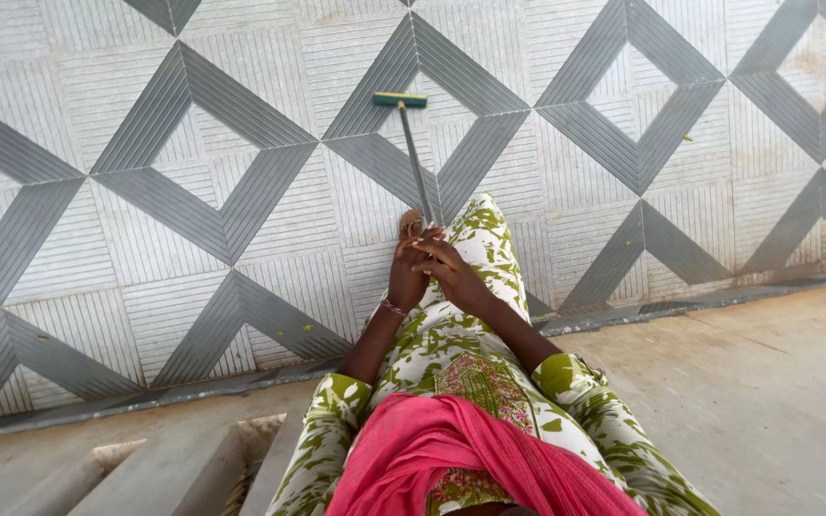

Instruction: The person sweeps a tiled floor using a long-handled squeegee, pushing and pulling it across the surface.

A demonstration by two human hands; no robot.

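We are standing over a tiled floor (145, 143) filling the upper and left of the frame: pale ribbed tiles crossed by grey diamond bands. A plain concrete slab (757, 392) is taking up the lower right, and a dark edge strip (700, 301) is running between the two, from lower left up to the right edge. Grey steps (145, 468) are showing at the lower left.

We are wearing a green-and-white floral tunic (461, 354) down the centre bottom, with a pink scarf (470, 459) hanging over it at the bottom edge.

We are holding a broom (411, 143) at centre frame. Its thin handle is running from our hands up to a green head (400, 99) resting on the tiles at upper centre. The head is lying crosswise, touching the floor.

Both hands are meeting at the handle's near end, just above the tunic. Our left hand (408, 277) is wrapping the handle, fingers closed round it. Our right hand (451, 272) is lying over the left, fingers curled on the same end. A thin bracelet (393, 308) is sitting on the left wrist. A sandalled toe (411, 224) is peeking out just above the hands, beside the handle.
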